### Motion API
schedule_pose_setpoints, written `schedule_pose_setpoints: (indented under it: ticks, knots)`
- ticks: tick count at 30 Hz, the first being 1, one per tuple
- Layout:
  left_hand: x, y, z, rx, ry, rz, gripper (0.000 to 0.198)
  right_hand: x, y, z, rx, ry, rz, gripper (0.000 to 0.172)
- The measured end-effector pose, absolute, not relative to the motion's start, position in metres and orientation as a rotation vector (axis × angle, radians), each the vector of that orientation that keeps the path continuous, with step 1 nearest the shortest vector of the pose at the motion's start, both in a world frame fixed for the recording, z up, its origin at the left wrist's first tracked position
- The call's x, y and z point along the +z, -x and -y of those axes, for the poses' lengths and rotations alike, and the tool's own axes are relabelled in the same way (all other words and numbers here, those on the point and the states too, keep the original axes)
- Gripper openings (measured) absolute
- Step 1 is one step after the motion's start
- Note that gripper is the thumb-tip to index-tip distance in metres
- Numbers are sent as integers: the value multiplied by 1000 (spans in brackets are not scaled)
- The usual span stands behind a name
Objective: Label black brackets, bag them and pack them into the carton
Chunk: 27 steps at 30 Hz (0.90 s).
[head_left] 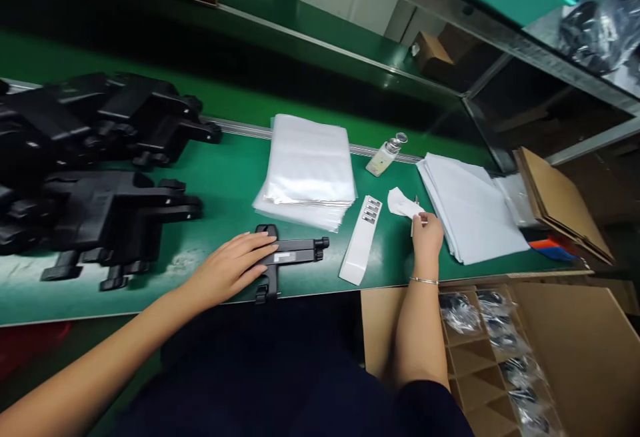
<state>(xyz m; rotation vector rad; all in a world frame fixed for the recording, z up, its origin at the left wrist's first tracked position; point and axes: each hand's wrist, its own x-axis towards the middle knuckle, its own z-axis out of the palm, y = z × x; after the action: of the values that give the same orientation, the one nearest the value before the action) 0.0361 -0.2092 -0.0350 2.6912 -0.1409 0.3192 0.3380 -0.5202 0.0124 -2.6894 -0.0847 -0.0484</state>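
Person's left hand (235,265) lay flat and open on the black bracket (293,253), fingers spread over its middle, palm down, not curled around it. The bracket sat near the front edge of the green tabletop (225,183), long arm pointing right, a small pale label on its upper face. It looked like moulded plastic: matt, rigid, hard-edged, with knobs and a clip at the ends. Judged light and stiff, not fragile. The best hold would probably be around the thick central body rather than the thin arm or clip. Right hand (427,233) was closed in a pinch on the edge of the white wipe (401,202), which was crumpled, soft and limp, and would probably fold under any grip. A thin item at the fingertips was too small to identify. The two hands were well apart. Between them lay a glossy white label strip (361,242) bearing a few dark printed tags. Behind it was a stack of clear bags (307,170), slick and floppy, and a small bottle (385,155) with a shiny cap. To the right lay a pile of white sheets (470,207). Left of the bracket were larger black parts (100,177) of the same matt plastic. A divided cardboard box (575,343) below the tabletop edge held bagged dark items.
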Motion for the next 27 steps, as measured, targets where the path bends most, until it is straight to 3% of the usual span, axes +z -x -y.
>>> schedule_pose_setpoints:
  ticks: [5, 11, 19, 23, 25, 27]
  knots:
    - [-39, -44, 214, 354, -2690, 180, 41, 0, -352, 549, 27, 2852, -175, 37]
    - [-38, -47, 217, 344, -2671, 143, 40, -4, -336, 561, 139, 2863, -108, 43]
    - [-37, -49, 216, 342, -2645, 150, 39, 18, -308, 560, -120, 2807, -64, 38]
    - [-30, -48, 220, 296, -2623, 103, 37, 50, -273, 558, -341, 2383, 28, 23]
    - [-26, -49, 223, 280, -2613, 67, 37, 64, -256, 551, -251, 2051, 136, 16]
    - [-23, -50, 227, 254, -2610, 55, 37, 70, -240, 537, -110, 1774, 248, 20]
